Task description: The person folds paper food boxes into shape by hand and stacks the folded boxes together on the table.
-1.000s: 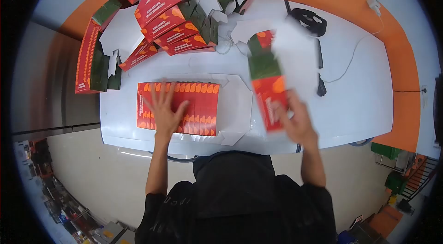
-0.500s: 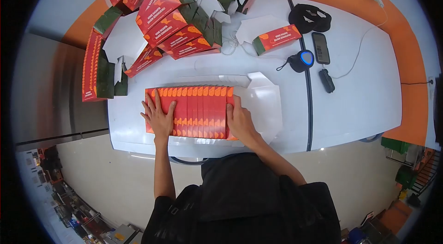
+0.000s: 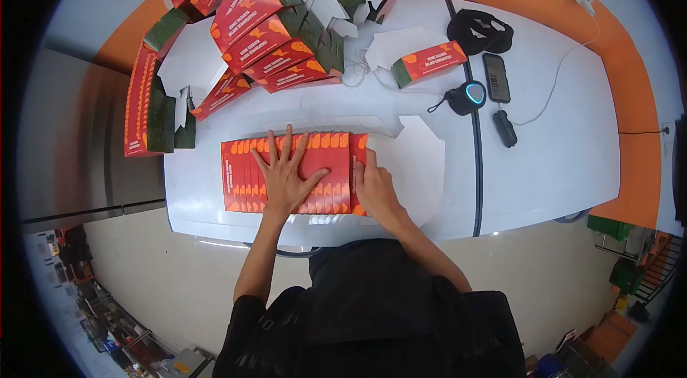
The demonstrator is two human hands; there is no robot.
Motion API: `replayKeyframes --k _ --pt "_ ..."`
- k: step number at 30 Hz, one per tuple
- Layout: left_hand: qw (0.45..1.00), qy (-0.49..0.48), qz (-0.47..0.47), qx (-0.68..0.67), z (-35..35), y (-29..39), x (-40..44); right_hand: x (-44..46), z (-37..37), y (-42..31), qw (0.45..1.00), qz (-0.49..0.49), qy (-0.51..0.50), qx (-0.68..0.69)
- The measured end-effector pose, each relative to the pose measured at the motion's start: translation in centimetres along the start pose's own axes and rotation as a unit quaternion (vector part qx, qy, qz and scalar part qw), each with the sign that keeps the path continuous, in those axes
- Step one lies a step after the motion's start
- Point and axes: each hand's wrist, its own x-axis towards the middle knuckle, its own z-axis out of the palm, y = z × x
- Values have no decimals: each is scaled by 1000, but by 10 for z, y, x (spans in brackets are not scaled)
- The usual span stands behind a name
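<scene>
A row of overlapping red-and-orange folded cardboard boxes (image 3: 247, 178) lies on the white table in front of me. My left hand (image 3: 288, 179) rests flat on the row with its fingers spread. At the right end, my right hand (image 3: 379, 192) grips the edge of the last red box (image 3: 359, 153), thumb on its red face. The fingers' undersides are hidden. White cardboard flaps (image 3: 422, 163) stick out to the right of that hand, flat on the table.
Stacked red and green boxes (image 3: 265, 35) fill the back left. Another box (image 3: 433, 60) lies at the back middle. Near it are a black cap (image 3: 481, 31), a phone (image 3: 496, 77), a round black device with a lit ring (image 3: 469, 95) and a small black cabled device (image 3: 505, 129).
My left hand has moved right from the left end of the row to its middle. The boxes at the left now fan out more evenly. My right hand stays at the right end.
</scene>
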Motion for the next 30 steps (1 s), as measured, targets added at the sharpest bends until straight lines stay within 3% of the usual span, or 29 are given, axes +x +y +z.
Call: replayKeyframes --k 5,8,13,14,17,20,23,26,30 --pt "1000 6 11 1 0 -1 -2 11 19 9 992 1 -13 123" --pt "1000 7 10 5 -1 -1 -1 10 16 21 902 71 -87 418" --pt "1000 -5 13 -1 -1 -1 -2 19 -20 33 854 93 -223 461" --pt "1000 -10 12 0 -3 0 -2 27 -29 37 852 86 -247 454" --pt "1000 -10 7 -17 -18 13 2 64 -52 89 943 -23 -167 285" --pt "998 -8 38 -47 -13 36 8 81 -59 57 986 -162 22 17" --pt "997 -12 64 -39 -2 47 11 99 -36 70 970 -168 -101 -144" --pt "997 -7 72 -39 2 47 15 111 -23 69 965 -126 -131 -187" --pt "997 -12 61 -35 2 47 14 122 -32 72 953 -140 -188 -194"
